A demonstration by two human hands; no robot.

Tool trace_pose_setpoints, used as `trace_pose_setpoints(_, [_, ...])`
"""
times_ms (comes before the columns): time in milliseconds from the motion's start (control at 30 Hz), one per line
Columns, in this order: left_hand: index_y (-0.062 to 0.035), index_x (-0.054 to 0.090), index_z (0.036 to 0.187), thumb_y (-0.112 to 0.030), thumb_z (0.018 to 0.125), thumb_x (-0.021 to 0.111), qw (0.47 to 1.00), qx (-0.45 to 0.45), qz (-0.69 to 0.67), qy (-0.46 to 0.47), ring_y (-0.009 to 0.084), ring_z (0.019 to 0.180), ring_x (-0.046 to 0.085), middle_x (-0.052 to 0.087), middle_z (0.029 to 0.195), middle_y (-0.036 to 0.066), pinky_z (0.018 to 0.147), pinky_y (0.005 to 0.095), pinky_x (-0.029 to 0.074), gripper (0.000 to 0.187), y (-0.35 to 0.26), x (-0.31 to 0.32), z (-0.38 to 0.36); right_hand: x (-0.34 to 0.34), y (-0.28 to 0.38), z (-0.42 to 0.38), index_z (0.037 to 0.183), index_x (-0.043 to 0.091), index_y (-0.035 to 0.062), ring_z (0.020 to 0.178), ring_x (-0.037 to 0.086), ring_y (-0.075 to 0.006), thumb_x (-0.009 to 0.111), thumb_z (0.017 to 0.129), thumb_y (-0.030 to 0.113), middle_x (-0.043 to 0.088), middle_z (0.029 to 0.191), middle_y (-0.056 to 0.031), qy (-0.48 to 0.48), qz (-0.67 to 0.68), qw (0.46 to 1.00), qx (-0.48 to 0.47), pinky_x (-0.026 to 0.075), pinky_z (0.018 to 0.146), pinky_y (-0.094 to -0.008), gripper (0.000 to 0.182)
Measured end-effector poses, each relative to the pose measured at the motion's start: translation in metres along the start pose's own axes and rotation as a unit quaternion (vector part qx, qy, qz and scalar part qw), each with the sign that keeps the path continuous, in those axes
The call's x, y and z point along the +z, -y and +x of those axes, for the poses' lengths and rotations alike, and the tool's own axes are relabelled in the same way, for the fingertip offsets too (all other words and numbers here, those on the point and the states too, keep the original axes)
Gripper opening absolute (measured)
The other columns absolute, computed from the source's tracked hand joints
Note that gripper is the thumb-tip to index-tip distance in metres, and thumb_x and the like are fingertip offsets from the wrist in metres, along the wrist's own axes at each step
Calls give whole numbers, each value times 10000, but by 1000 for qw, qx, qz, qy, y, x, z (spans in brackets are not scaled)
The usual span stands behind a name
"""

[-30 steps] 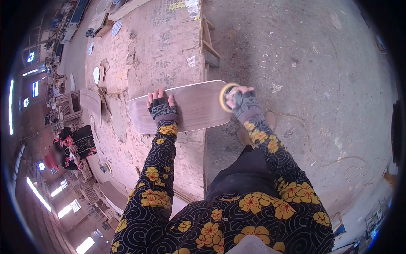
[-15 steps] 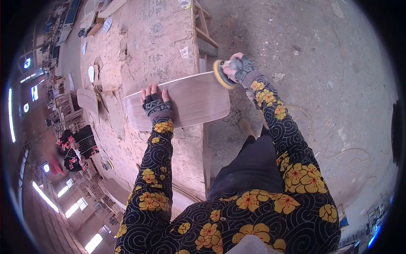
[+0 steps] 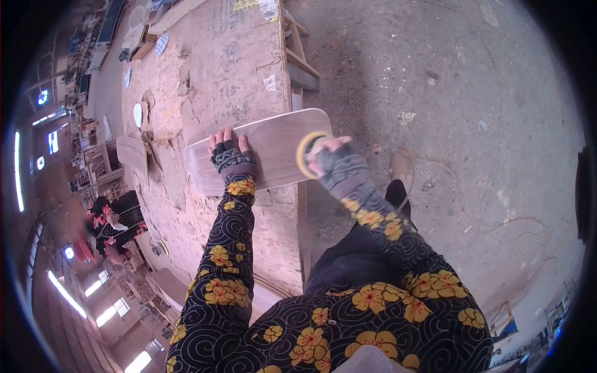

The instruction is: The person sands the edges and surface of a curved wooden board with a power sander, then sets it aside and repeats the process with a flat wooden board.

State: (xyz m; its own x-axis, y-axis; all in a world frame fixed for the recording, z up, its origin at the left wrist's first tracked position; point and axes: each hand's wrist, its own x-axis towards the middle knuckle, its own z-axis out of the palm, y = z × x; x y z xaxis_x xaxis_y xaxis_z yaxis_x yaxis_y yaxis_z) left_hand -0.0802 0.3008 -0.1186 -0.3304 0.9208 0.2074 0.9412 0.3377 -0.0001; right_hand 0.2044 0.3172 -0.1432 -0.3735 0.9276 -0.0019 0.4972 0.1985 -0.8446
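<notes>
A thin wooden board (image 3: 277, 146) with rounded corners lies across the edge of the workbench, its right end hanging out past the edge. My left hand (image 3: 230, 152), in a patterned fingerless glove, rests flat on the board's left part with its fingers spread. In my right hand (image 3: 336, 163), also gloved and blurred by motion, is a round sander (image 3: 305, 152) with a yellow pad. The sander is tilted at the board's right end, near its lower corner. My fingers wrap round its body.
The worn workbench (image 3: 217, 74) carries more curved boards (image 3: 132, 154) and small oval pieces (image 3: 138, 115) at its far side. Another person (image 3: 124, 214) is beyond it. A wooden frame (image 3: 301, 59) juts from the bench. A cord (image 3: 438, 163) trails over the floor.
My right hand has moved the sander down and left, from the board's upper right corner towards its lower right part. My left hand stays on the board. One foot has shifted to the right.
</notes>
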Motion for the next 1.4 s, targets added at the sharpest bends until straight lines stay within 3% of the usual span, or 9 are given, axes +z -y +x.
trace_pose_setpoints(333, [-134,529,1379,-334,978,565,1000,3,-2,-3,373,1451,329,490,1457,117,1179,592,217,449,2,2,0,-2,-4,21,1159,566,112,1002,573,-358,806,779,267,489,1173,-172,-15,17,995,92,514,872,-469,476])
trace_pose_setpoints(433, [-137,532,1376,-333,977,566,1000,2,-2,-2,374,1452,328,492,1454,115,1177,597,216,446,2,4,1,11,-55,33,1178,552,95,976,566,-352,803,782,291,472,1193,-188,-50,-91,994,-39,511,874,-479,508])
trace_pose_setpoints(567, [-137,532,1376,-335,976,570,1000,0,6,-3,377,1449,333,497,1451,116,1177,600,215,448,4,6,1,21,-94,54,1180,523,107,893,645,-266,789,831,304,651,963,-145,-67,190,963,181,540,803,-435,482])
trace_pose_setpoints(767, [-137,532,1377,-345,978,565,1000,4,13,-4,380,1444,340,499,1450,117,1173,602,217,451,1,4,2,62,-164,44,1129,553,128,636,573,-120,805,861,191,614,844,-23,-18,546,770,331,489,536,-298,373])
trace_pose_setpoints(967, [-139,534,1376,-359,981,557,1000,10,3,-11,379,1439,346,501,1447,113,1172,600,220,452,4,8,2,14,-94,7,1137,542,105,683,592,-204,789,857,294,601,912,-71,-88,414,813,400,496,585,-328,419])
trace_pose_setpoints(1033, [-139,534,1375,-361,981,558,1000,9,2,-8,377,1439,346,501,1447,110,1173,599,219,452,3,5,-2,16,-71,-7,1133,550,107,775,601,-256,779,846,319,593,970,-97,-110,250,909,315,506,677,-361,424])
trace_pose_setpoints(1100, [-139,533,1375,-361,981,559,1000,10,0,-9,374,1440,343,500,1449,107,1173,597,217,452,6,7,1,-2,-33,-19,1126,560,112,877,592,-309,768,831,342,579,1027,-119,-147,42,987,46,506,784,-409,428])
trace_pose_setpoints(1300, [-140,536,1364,-353,981,561,1000,19,-4,-24,367,1445,335,495,1450,104,1172,595,220,440,7,11,0,16,-64,-20,1121,584,110,966,554,-352,780,797,330,562,1079,-147,-103,-212,963,-130,440,959,-481,438])
trace_pose_setpoints(1400, [-140,537,1360,-351,982,558,1000,11,-5,-14,371,1442,338,497,1448,104,1171,594,222,434,3,5,1,28,-78,-24,1166,535,91,941,591,-250,797,821,196,576,1058,-106,-130,273,928,218,516,811,-411,446])
